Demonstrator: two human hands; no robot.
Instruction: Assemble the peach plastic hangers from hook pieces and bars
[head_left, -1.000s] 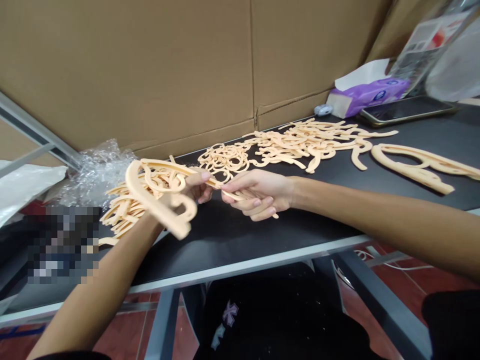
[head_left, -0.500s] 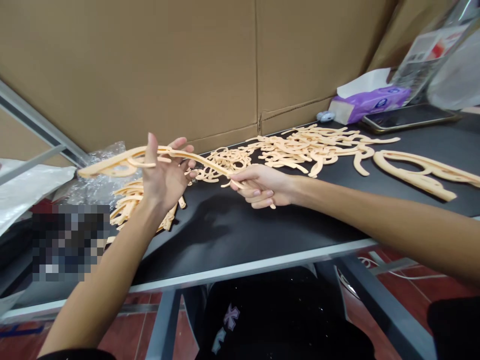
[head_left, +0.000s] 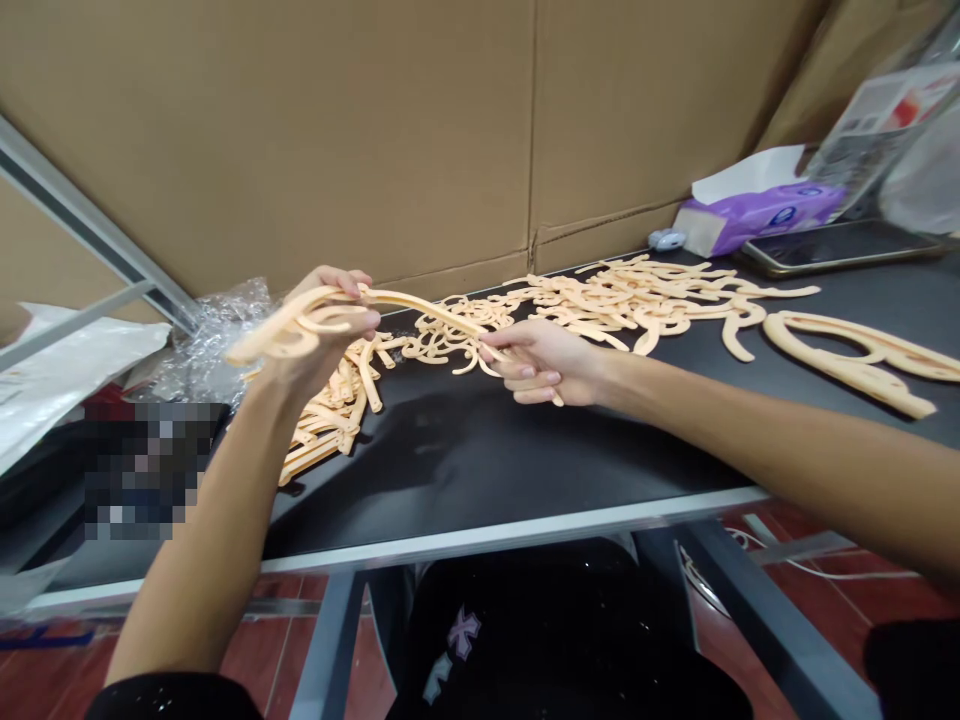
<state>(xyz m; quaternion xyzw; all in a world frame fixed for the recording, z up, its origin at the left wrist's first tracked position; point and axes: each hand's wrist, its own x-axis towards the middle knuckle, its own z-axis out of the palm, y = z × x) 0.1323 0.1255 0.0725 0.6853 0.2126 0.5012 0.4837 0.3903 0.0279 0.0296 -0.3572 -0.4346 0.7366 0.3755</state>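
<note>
A cream plastic clothes hanger (head_left: 420, 304) is held up over the table between both hands. My left hand (head_left: 319, 330) is closed around its middle, near a joint, and the hanger's blurred left part juts out past the wrist. Pinched in my right hand (head_left: 544, 362) is the hanger's right arm, its thin tip poking out below the fingers. Under my left hand lies a heap of straight cream hanger arms (head_left: 334, 420). Behind both hands are a pile of small cream hooks (head_left: 439, 335) and a pile of curved cream pieces (head_left: 622, 300).
Another cream hanger (head_left: 847, 365) lies on the black table (head_left: 480, 460) at the right. Behind it are a phone (head_left: 844, 245), a purple tissue pack (head_left: 772, 215) and a small earbud case (head_left: 666, 239). Cardboard (head_left: 375, 130) lines the back. Clear plastic wrap (head_left: 225, 330) is at the left.
My left hand was spread with the hanger resting across the thumb; its fingers have now closed around the hanger's middle. My right hand keeps its grip. The view has shifted slightly.
</note>
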